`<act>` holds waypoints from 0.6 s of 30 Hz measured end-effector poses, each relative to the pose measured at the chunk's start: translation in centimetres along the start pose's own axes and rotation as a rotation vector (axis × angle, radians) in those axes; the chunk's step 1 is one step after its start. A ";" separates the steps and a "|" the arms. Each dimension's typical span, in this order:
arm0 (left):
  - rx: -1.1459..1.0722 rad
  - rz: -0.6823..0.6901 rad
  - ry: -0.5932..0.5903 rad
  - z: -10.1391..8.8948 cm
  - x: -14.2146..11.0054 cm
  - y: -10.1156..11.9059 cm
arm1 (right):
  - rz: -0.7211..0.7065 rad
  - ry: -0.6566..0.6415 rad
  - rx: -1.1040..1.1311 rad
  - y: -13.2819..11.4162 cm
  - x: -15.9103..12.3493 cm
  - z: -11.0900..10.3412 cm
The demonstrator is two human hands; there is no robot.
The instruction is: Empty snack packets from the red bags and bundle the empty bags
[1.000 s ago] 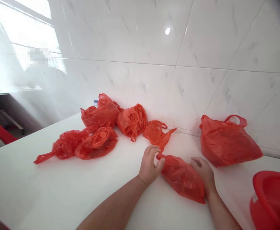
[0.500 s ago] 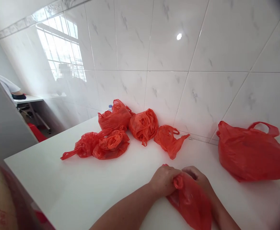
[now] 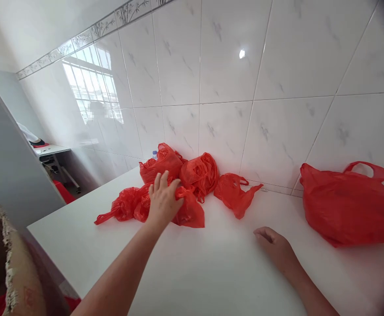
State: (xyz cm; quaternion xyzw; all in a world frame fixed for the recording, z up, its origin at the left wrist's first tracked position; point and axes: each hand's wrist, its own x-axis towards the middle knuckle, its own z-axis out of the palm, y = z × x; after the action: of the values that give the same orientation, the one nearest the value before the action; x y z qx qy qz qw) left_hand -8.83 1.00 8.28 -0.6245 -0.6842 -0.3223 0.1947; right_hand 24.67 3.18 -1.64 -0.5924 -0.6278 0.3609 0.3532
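My left hand (image 3: pixel 164 199) is over the pile of red plastic bags on the left, fingers spread, its thumb side against a knotted red plastic bag (image 3: pixel 192 213). That bag lies on the white table (image 3: pixel 211 267), partly covered by the hand. Behind and left of the hand are a crumpled red bag (image 3: pixel 124 205), a fuller red bag (image 3: pixel 165 162) and a rounded bundled bag (image 3: pixel 201 171). My right hand (image 3: pixel 275 248) rests low over the table with its fingers curled together, and nothing shows in it. What the bags contain cannot be made out.
A small red bag (image 3: pixel 233 193) lies by the tiled wall (image 3: pixel 225 131). Farther right stands a large red bag (image 3: pixel 350 204) with a loop handle. At lower left is a torn-edged cardboard box (image 3: pixel 23 272), below the grey partition (image 3: pixel 17 149).
The knotted red bag went from between both hands to the pile on the left, carried by my left hand, which has opened. My right hand stayed behind without it. The view turned left.
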 end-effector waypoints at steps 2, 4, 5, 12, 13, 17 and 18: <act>0.082 -0.127 -0.148 0.6 1.2 -2.3 | -0.007 0.005 -0.009 0.3 0.2 0.1; 0.096 -0.232 -0.382 1.8 1.6 -4.2 | -0.023 0.008 -0.014 0.6 0.4 0.2; 0.095 -0.249 -0.490 2.5 1.5 -4.9 | -0.029 0.007 -0.013 0.7 0.4 0.2; 0.100 -0.044 -0.569 4.0 -1.8 -4.3 | -0.044 0.021 -0.013 0.5 0.3 0.1; 0.086 -0.014 -0.554 4.0 -2.2 -3.9 | -0.046 0.022 -0.018 0.5 0.3 0.1; 0.013 0.075 -0.507 3.4 -3.4 -3.0 | -0.054 0.021 -0.033 1.1 0.6 0.1; -0.006 0.086 -0.496 3.2 -3.5 -2.9 | -0.063 0.024 -0.034 1.2 0.6 0.1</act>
State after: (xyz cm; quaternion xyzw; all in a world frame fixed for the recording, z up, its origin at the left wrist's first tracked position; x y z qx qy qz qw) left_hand -10.72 0.60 3.14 -0.7136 -0.6829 -0.1529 0.0326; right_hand 25.10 3.85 -2.70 -0.5827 -0.6476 0.3318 0.3619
